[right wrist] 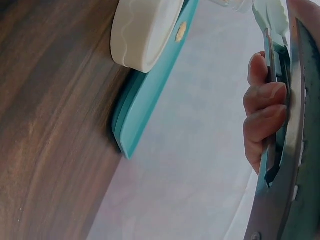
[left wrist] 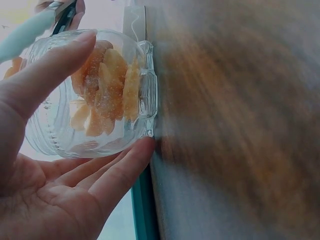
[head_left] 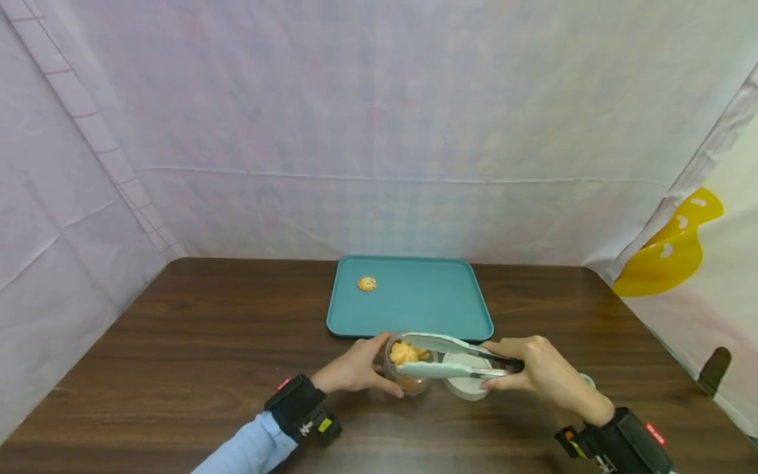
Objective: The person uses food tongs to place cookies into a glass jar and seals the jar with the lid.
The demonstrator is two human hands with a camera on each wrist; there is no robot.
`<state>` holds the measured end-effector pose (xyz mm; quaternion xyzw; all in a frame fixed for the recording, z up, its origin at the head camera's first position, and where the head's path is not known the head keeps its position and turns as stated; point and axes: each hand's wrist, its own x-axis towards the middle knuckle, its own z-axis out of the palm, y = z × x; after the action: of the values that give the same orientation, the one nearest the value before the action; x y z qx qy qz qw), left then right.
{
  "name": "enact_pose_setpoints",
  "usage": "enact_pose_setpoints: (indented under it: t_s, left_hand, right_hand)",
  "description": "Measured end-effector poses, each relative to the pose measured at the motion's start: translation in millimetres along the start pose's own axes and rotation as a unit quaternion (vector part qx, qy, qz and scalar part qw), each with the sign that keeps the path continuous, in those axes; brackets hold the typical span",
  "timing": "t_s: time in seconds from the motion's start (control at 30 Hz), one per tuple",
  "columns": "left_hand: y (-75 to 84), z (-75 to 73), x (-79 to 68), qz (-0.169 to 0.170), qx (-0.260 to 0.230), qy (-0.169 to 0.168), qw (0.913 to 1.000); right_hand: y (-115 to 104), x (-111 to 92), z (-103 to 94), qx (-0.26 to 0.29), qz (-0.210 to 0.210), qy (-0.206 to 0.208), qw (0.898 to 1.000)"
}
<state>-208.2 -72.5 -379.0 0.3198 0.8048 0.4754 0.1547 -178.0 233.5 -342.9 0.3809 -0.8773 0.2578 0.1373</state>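
Observation:
My left hand (head_left: 362, 368) holds a clear glass jar (left wrist: 60, 120), thumb on one side and fingers on the other. Sugared cookies (left wrist: 107, 85) fill part of the jar. My right hand (head_left: 541, 370) grips tongs (head_left: 435, 370) with pale green heads and metal arms. The heads reach over the jar's mouth, spread on either side of a golden cookie (head_left: 407, 353) at the opening; I cannot tell whether they pinch it. Beside the jar, partly behind the tongs, lies a round white lid (right wrist: 150, 35).
A teal tray (head_left: 423, 296) lies behind the jar at the table's far edge, with one round cookie (head_left: 367, 284) on its left part. Pale cloth (head_left: 379, 131) hangs behind and beside the brown wooden table (head_left: 195, 355).

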Motion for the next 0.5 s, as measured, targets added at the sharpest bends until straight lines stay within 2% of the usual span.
enact_pose_setpoints:
  t_s: [0.5]
  left_hand:
    - [-0.9, 1.0, -0.2, 0.0, 0.001, 0.002, 1.0]
  right_hand:
    - [0.1, -2.0, 1.9, -0.026, 0.015, 0.01, 1.0]
